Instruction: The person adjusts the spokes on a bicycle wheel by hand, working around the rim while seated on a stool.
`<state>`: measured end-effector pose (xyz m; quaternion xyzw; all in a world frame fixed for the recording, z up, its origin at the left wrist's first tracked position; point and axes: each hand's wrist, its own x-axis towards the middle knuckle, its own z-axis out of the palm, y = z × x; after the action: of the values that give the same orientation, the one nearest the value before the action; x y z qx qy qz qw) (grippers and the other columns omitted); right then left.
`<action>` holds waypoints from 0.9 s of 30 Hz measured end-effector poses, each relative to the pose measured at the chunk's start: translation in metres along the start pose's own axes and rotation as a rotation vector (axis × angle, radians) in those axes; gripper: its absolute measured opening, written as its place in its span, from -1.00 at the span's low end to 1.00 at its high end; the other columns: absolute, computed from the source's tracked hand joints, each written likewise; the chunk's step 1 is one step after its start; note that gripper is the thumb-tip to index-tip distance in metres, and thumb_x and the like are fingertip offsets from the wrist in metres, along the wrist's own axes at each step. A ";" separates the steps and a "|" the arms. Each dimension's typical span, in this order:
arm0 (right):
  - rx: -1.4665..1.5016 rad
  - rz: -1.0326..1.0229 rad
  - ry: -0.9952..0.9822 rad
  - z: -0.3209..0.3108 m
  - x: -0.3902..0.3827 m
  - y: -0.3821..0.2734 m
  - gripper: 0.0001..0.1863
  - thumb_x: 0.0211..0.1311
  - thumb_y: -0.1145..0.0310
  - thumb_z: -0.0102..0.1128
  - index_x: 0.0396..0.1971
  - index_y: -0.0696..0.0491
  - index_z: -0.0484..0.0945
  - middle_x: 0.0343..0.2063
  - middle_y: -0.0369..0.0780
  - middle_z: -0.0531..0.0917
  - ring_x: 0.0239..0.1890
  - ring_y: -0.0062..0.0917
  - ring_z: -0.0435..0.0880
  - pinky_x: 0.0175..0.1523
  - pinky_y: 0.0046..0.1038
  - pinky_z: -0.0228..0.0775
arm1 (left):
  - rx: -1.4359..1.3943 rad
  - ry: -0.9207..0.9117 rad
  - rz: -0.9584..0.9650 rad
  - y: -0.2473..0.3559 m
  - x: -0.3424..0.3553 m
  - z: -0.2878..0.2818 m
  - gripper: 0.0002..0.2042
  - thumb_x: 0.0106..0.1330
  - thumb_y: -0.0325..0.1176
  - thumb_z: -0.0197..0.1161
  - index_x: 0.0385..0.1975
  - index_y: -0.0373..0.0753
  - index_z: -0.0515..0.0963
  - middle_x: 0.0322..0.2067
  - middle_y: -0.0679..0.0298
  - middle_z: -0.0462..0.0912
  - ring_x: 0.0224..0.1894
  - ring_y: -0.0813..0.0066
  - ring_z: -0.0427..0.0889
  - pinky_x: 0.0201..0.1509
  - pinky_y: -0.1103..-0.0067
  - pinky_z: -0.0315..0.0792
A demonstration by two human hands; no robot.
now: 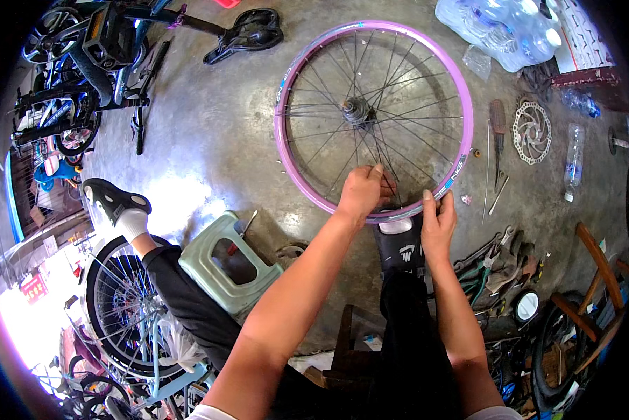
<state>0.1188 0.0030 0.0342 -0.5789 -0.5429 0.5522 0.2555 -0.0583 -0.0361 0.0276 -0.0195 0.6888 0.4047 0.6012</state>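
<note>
A bare bicycle wheel (463, 91) with a pink-purple rim, black spokes and a dark hub lies in front of me, without a tyre. My left hand (362, 192) reaches over the rim's near edge. Its fingers are closed around a spoke just inside the rim. My right hand (438, 218) grips the rim's near right part, thumb on the inner side and fingers outside. The tip of my black shoe (401, 248) is under or against the near edge; the overlap hides which.
A green plastic stool (213, 290) stands at left. To the right lie a screwdriver (497, 129), a brake disc (532, 133), a plastic bottle (573, 162) and a pile of hand tools (493, 262). Packed water bottles (510, 31), a saddle (253, 29) and bicycles (83, 84) surround the area.
</note>
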 end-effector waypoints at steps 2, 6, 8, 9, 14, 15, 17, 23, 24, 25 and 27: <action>-0.010 0.006 0.007 -0.002 0.001 0.009 -0.75 0.46 0.29 0.28 -0.29 0.14 0.47 -0.53 -0.36 0.46 -0.44 -0.68 0.37 -0.35 -0.47 0.27 | 0.014 -0.080 -0.032 -0.001 0.001 -0.003 -0.68 0.66 -0.18 -0.03 -0.05 -0.33 0.53 -0.25 0.09 0.74 -0.29 0.34 0.73 -0.20 0.40 0.64; 0.085 0.075 -0.023 0.003 -0.004 0.016 -0.74 0.40 0.29 0.36 -0.20 0.16 0.54 -0.47 -0.33 0.56 -0.39 -0.66 0.48 -0.27 -0.49 0.37 | 0.048 0.044 -0.065 -0.001 -0.007 0.010 -0.72 0.64 -0.24 0.01 -0.11 -0.33 0.58 -0.27 0.12 0.74 -0.28 0.36 0.72 -0.24 0.42 0.62; 0.110 0.083 -0.065 0.009 -0.009 0.019 -0.71 0.36 0.28 0.41 -0.17 0.17 0.56 -0.44 -0.33 0.60 -0.36 -0.65 0.53 -0.24 -0.50 0.41 | 0.005 0.103 -0.067 -0.001 -0.010 0.015 -0.72 0.61 -0.27 0.03 -0.19 -0.31 0.62 -0.32 0.17 0.74 -0.32 0.44 0.73 -0.29 0.43 0.60; 0.077 0.073 -0.090 0.009 -0.010 0.020 -0.67 0.29 0.27 0.48 -0.17 0.17 0.57 -0.42 -0.33 0.62 -0.35 -0.68 0.54 -0.24 -0.52 0.42 | 0.050 0.122 -0.014 -0.005 -0.008 0.016 -0.72 0.60 -0.26 0.04 -0.19 -0.33 0.62 -0.32 0.11 0.75 -0.30 0.36 0.74 -0.26 0.40 0.60; 0.089 0.117 -0.139 0.014 -0.017 0.026 -0.62 0.24 0.25 0.54 -0.17 0.18 0.56 -0.46 -0.34 0.60 -0.41 -0.70 0.51 -0.30 -0.54 0.39 | 0.391 0.206 0.151 -0.041 0.013 0.005 -0.70 0.53 -0.24 0.10 -0.18 -0.39 0.62 -0.29 -0.18 0.74 -0.19 -0.11 0.75 -0.08 0.18 0.58; 0.087 0.117 -0.141 0.015 -0.018 0.028 -0.62 0.24 0.25 0.54 -0.18 0.17 0.55 -0.47 -0.34 0.60 -0.41 -0.70 0.51 -0.30 -0.54 0.39 | 0.435 0.214 0.168 -0.046 0.016 0.003 -0.70 0.52 -0.23 0.11 -0.20 -0.39 0.61 -0.29 -0.19 0.73 -0.16 -0.17 0.73 -0.05 0.15 0.57; 0.090 0.117 -0.136 0.015 -0.018 0.028 -0.62 0.24 0.25 0.53 -0.18 0.17 0.55 -0.47 -0.34 0.59 -0.42 -0.69 0.50 -0.31 -0.54 0.39 | 0.523 0.219 0.202 -0.045 0.015 0.005 -0.71 0.50 -0.23 0.12 -0.22 -0.38 0.61 -0.29 -0.22 0.72 -0.12 -0.30 0.69 0.01 0.09 0.54; 0.098 0.116 -0.128 0.015 -0.018 0.020 -0.66 0.27 0.28 0.49 -0.19 0.18 0.53 -0.44 -0.32 0.58 -0.40 -0.67 0.50 -0.28 -0.51 0.39 | 0.391 0.237 0.232 -0.027 -0.006 0.013 -0.81 0.49 -0.34 0.11 -0.29 -0.33 0.56 -0.37 -0.07 0.76 -0.18 -0.14 0.75 -0.07 0.15 0.56; 0.091 0.114 -0.131 0.015 -0.018 0.019 -0.66 0.27 0.29 0.48 -0.19 0.18 0.53 -0.43 -0.32 0.58 -0.39 -0.66 0.50 -0.27 -0.51 0.40 | 0.397 0.252 0.257 -0.027 -0.008 0.015 -0.81 0.50 -0.36 0.11 -0.30 -0.33 0.56 -0.39 -0.04 0.76 -0.20 -0.12 0.75 -0.08 0.16 0.56; 0.083 0.112 -0.135 0.015 -0.018 0.018 -0.67 0.28 0.30 0.47 -0.19 0.19 0.52 -0.42 -0.31 0.58 -0.38 -0.66 0.50 -0.26 -0.50 0.40 | 0.403 0.267 0.281 -0.027 -0.010 0.017 -0.82 0.50 -0.37 0.10 -0.32 -0.32 0.55 -0.41 -0.02 0.76 -0.22 -0.10 0.76 -0.09 0.17 0.57; 0.089 0.110 -0.107 0.015 -0.016 0.014 -0.68 0.29 0.31 0.45 -0.18 0.19 0.52 -0.41 -0.30 0.58 -0.37 -0.64 0.51 -0.25 -0.49 0.40 | 0.442 0.313 0.333 -0.027 -0.012 0.021 -0.82 0.50 -0.39 0.10 -0.33 -0.32 0.55 -0.45 0.03 0.76 -0.28 -0.04 0.77 -0.14 0.20 0.58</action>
<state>0.1129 -0.0201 0.0233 -0.5656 -0.4979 0.6191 0.2212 -0.0240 -0.0477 0.0240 0.1624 0.8380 0.3302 0.4030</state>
